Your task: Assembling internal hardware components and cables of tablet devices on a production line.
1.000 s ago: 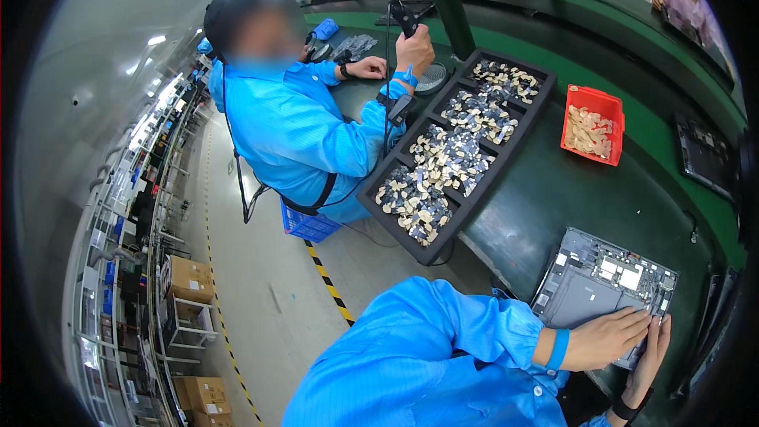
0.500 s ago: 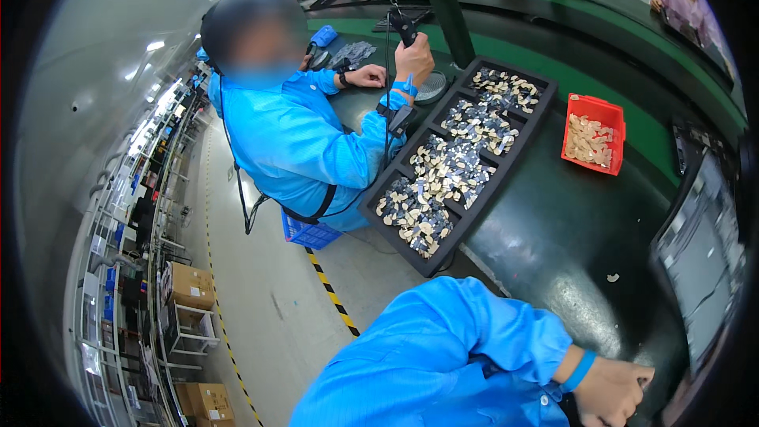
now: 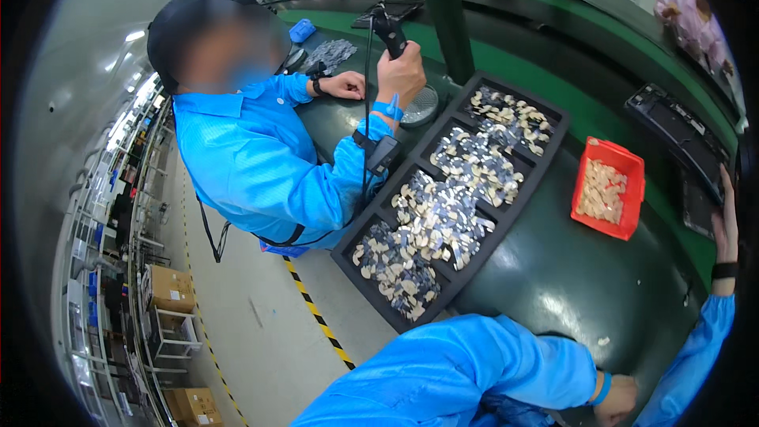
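At the right edge my right hand, with a black wristband, has its long fingers against the near end of a black laptop-like housing. The hand appears to grip that end; the fingers' far side is hidden. The housing is tilted, and a second flat black part lies just below it. My left hand, with a blue wristband, is low over the dark green table. Its fingers are curled and partly hidden, and whatever they may hold cannot be made out.
A red bin of small pale pieces stands mid-table. Left of it, a black compartment tray holds many pale and dark pieces. A co-worker in blue grips a black hand tool beyond the tray. A small pale scrap lies near my left hand.
The laptop-like housing has moved away from me and turned; my right hand has come into view at its end. My view has shifted, and my left hand stays low, still curled.
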